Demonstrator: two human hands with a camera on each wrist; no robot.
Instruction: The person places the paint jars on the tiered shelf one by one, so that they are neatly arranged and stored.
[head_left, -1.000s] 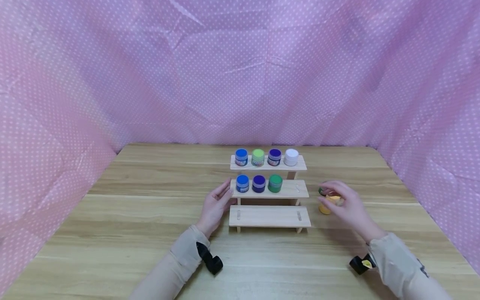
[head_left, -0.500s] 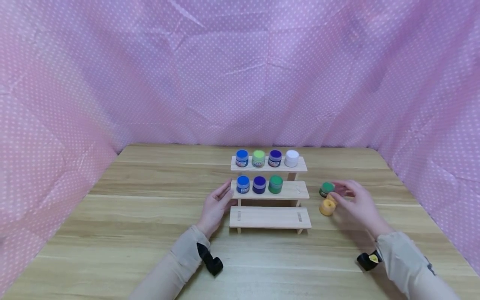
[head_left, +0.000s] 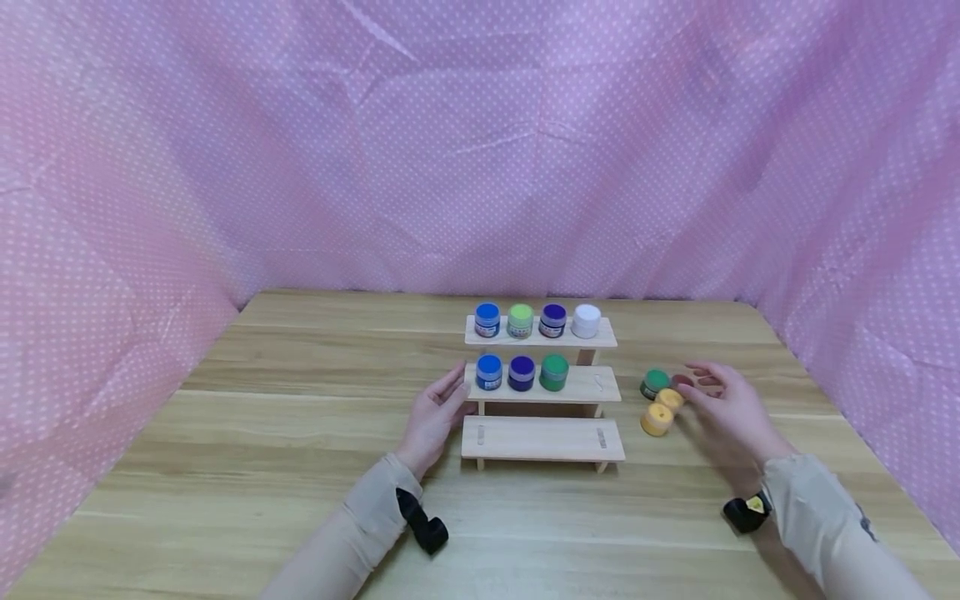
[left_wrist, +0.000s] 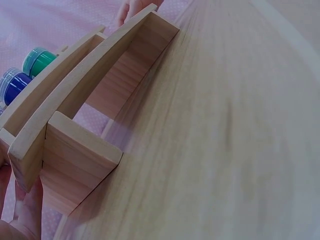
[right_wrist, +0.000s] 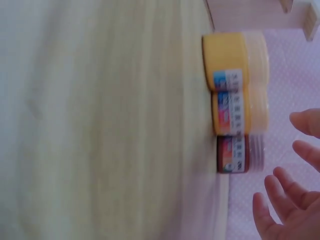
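A three-tier wooden display stand (head_left: 543, 438) stands mid-table. My left hand (head_left: 432, 417) grips the left end of its middle tier, its fingertips partly hidden behind the wood. To the right of the stand, a dark green paint jar (head_left: 655, 384), two orange-yellow paint jars (head_left: 657, 419) and a brownish-red paint jar (right_wrist: 233, 154) stand close together. Beside the brownish-red jar is my right hand (head_left: 731, 407), fingers spread and loosely bent. In the right wrist view, a gap shows between those fingers and the jars.
On the top tier stand blue, light green, purple and white jars (head_left: 586, 322). The middle tier carries blue, purple and green jars (head_left: 554, 372) toward its left. A pink dotted cloth (head_left: 480, 167) hangs behind the wooden table (head_left: 300, 467).
My right hand has drawn back to the right from over the jars, uncovering the green, orange-yellow and brownish-red ones. My left hand stays on the stand.
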